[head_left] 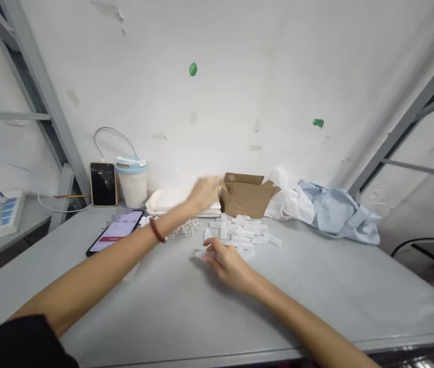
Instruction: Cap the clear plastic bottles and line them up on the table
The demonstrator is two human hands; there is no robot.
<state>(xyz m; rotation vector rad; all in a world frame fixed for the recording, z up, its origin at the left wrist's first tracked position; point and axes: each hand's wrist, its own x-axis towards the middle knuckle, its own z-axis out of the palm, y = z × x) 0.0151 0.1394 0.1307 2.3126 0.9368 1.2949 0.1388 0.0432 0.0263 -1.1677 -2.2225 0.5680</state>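
Two bare hands are at different depths over the grey tabletop [178, 317]. Near the centre of the frame, the right hand [232, 263] has thumb and forefinger drawn nearly together, apparently pinching a small translucent white plastic piece [200, 253] at the fingertips; a fingertip hold suits something so slight. A thin white string shows just beside it on the tabletop. Higher up, the left hand [204, 193] is blurred, its fingers seemingly curled in, beside the left edge of an open brown cardboard box [245, 200]. Whether it holds anything, or touches the box, I cannot tell.

Right of centre, a loose heap of translucent white plastic tubes [242, 232] lies just past the right hand, probably spread there for easy reach. A tangle of thin white strings [186, 228] sits left of the heap, apart from it, perhaps so the two do not snag. At left, a flat phone with a lit screen [119, 230] faces up, likely to be readable at a glance, and clear of the right hand.
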